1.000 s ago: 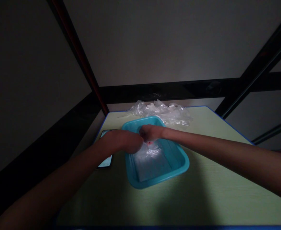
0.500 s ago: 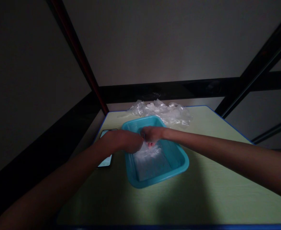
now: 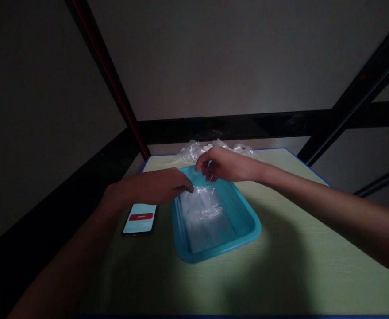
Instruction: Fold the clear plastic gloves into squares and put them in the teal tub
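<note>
A turquoise plastic tray lies on the pale green table and holds clear plastic bags. My left hand hovers over the tray's far left rim, fingers stretched out flat and holding nothing, its fingertips close to the bags. My right hand is above the tray's far end, fingers loosely curled and apart, with nothing visible in them. It reaches toward a heap of crumpled clear plastic bags at the table's far edge.
A phone with a lit screen showing a red bar lies left of the tray. Dark metal frame bars rise behind the table, which has a blue edge. The room is dim.
Both hands were closed together over the tray, pinching a bag. Now they have parted: the bag lies in the tray, the right hand has moved up and back, the left has drawn leftward, uncovering the phone.
</note>
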Demonstrator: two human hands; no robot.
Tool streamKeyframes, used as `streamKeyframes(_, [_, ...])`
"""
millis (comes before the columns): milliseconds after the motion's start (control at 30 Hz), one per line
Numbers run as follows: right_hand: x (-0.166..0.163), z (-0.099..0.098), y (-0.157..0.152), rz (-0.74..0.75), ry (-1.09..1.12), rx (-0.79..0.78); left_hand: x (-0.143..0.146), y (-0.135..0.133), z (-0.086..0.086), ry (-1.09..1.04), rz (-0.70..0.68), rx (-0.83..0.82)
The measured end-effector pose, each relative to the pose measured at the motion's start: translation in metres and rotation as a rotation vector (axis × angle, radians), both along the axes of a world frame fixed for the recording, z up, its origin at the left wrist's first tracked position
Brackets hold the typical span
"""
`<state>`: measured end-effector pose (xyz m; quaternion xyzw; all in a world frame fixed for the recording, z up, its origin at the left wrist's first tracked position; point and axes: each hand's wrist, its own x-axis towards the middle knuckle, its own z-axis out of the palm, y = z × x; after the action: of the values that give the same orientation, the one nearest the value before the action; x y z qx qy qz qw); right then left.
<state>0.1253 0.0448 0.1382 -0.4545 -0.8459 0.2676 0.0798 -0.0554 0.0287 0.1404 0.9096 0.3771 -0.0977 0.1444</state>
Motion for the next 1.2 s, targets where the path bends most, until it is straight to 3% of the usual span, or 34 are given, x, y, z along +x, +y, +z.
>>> streamKeyframes(167, [0.026, 0.001, -0.018, 0.014, 0.033, 0.161, -0.013, -0.032, -0.019, -0.212, 0.131, 0.095])
streamKeyframes(367, [0.024, -0.007, -0.036, 0.217, -0.021, 0.087, 0.002, -0.080, -0.040, -0.309, -0.014, 0.134])
streamKeyframes(533, [0.000, -0.015, -0.040, 0.486, -0.132, -0.035, 0.010, -0.100, -0.061, -0.440, -0.086, 0.357])
streamKeyframes(767, [-0.015, -0.034, -0.035, 0.585, -0.384, -0.043, 0.020, -0.112, -0.089, -0.589, -0.105, 0.701])
streamKeyframes(1000, [-0.015, -0.037, -0.033, 0.682, -0.358, 0.001, 0.022, -0.111, -0.088, -0.584, -0.105, 0.722])
streamKeyframes(1200, [-0.012, -0.040, -0.037, 0.678, -0.324, 0.084, 0.021, -0.110, -0.091, -0.611, -0.129, 0.734])
